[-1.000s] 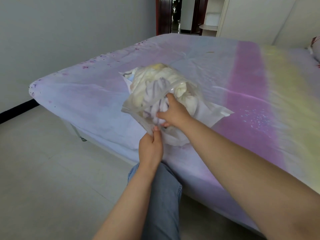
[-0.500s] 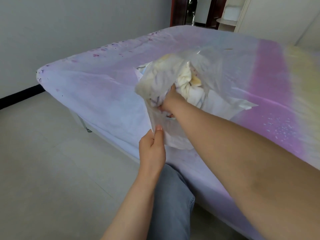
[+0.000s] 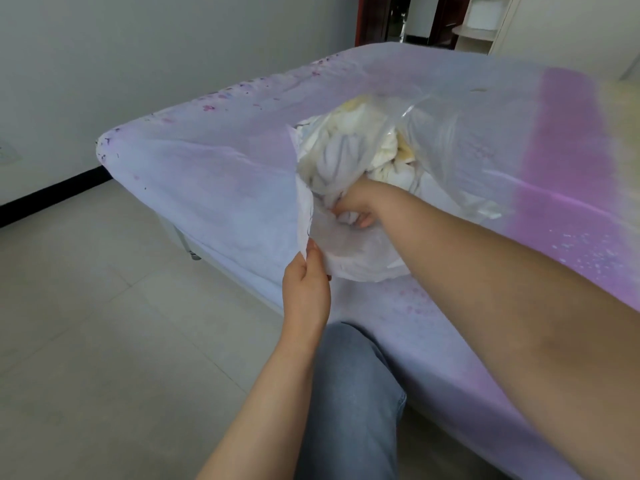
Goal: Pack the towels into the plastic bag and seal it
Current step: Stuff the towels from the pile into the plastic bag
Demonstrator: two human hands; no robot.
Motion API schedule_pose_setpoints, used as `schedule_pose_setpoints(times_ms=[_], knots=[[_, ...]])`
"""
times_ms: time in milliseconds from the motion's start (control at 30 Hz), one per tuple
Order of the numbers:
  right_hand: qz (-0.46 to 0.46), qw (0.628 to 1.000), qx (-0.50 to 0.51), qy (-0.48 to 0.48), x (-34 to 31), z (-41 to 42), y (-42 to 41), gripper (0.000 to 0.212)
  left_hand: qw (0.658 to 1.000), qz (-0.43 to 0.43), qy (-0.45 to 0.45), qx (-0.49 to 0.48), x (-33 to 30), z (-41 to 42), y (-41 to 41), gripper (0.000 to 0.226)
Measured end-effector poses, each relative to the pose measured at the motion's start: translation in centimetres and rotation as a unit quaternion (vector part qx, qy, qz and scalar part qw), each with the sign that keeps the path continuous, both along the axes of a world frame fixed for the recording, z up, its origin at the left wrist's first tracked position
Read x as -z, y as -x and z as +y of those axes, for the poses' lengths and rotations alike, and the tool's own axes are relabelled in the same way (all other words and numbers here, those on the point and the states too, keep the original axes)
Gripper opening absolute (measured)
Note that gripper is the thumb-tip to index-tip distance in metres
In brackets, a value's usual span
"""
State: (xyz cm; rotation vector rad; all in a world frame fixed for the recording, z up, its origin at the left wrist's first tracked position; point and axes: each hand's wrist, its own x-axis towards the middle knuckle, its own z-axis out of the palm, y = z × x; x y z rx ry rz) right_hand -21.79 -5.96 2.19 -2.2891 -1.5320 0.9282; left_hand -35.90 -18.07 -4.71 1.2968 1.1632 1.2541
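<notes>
A clear plastic bag (image 3: 446, 147) lies on the bed near its front edge, its mouth facing me. Crumpled towels (image 3: 349, 147), cream, white and pale lilac, fill it. My left hand (image 3: 306, 289) pinches the near lower edge of the bag's mouth between thumb and fingers. Reaching into the mouth, my right hand (image 3: 356, 206) has its fingers closed on a lilac-and-white towel. Film partly hides those fingers.
The bed (image 3: 214, 188) has a lilac, pink and yellow sheet, and its corner juts out at the left. Pale floor tiles (image 3: 104, 323) spread to the left. My knee in blue jeans (image 3: 353, 393) is by the bed's edge. An open doorway (image 3: 398, 19) lies beyond.
My right hand has pushed the towel deeper into the bag. The bag's upper film has lifted and opened wider. My left hand holds the same edge.
</notes>
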Motion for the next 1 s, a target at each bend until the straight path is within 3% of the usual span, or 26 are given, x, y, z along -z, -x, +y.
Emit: schedule_pose_setpoints(times_ms=[100,200,300,367,467,533,567,667,767,900,1000], knots=[[0.056,0.998,0.008,0.022,-0.9,-2.1,0.0,0.086,1.000,0.019,0.013,0.004,0.0,0.0,-0.5,0.048],[0.097,0.991,0.028,-0.082,-1.8,-5.4,-0.5,0.089,0.998,0.054,0.031,0.029,-0.5,-0.6,-1.0,0.057],[0.007,0.983,0.007,-0.181,-1.7,-7.9,-0.9,0.085,0.995,0.074,0.047,0.054,-0.9,-1.3,-1.7,0.051],[0.003,0.968,0.050,-0.247,-1.2,-8.9,-0.9,0.075,0.994,0.075,0.054,0.062,-0.9,-1.7,-2.2,0.043],[-0.034,0.937,0.075,-0.341,0.0,-9.8,-0.2,0.041,0.995,0.064,0.056,0.060,-1.0,-2.3,-2.7,0.032],[-0.087,0.941,0.030,-0.325,0.8,-9.8,0.2,0.009,0.995,0.062,0.051,0.052,-1.0,-2.4,-2.6,0.028],[-0.080,0.950,0.006,-0.302,1.1,-9.8,0.4,0.006,0.996,0.063,0.050,0.049,-1.1,-2.5,-2.5,0.028],[-0.001,0.982,-0.060,-0.180,2.3,-9.5,0.5,0.021,0.996,0.055,0.056,0.048,-1.0,-2.6,-2.1,0.028],[0.021,0.989,-0.116,-0.093,2.5,-10.0,0.5,0.030,0.995,0.053,0.061,0.050,-0.8,-2.6,-1.9,0.028],[0.011,0.987,-0.121,-0.105,1.0,-12.4,-0.6,0.022,0.997,0.038,0.049,0.037,-0.6,-2.5,-2.6,0.030],[0.023,0.985,-0.052,-0.165,0.6,-14.7,-1.9,0.019,0.999,0.015,0.040,0.006,-0.3,-2.8,-3.3,0.034]])
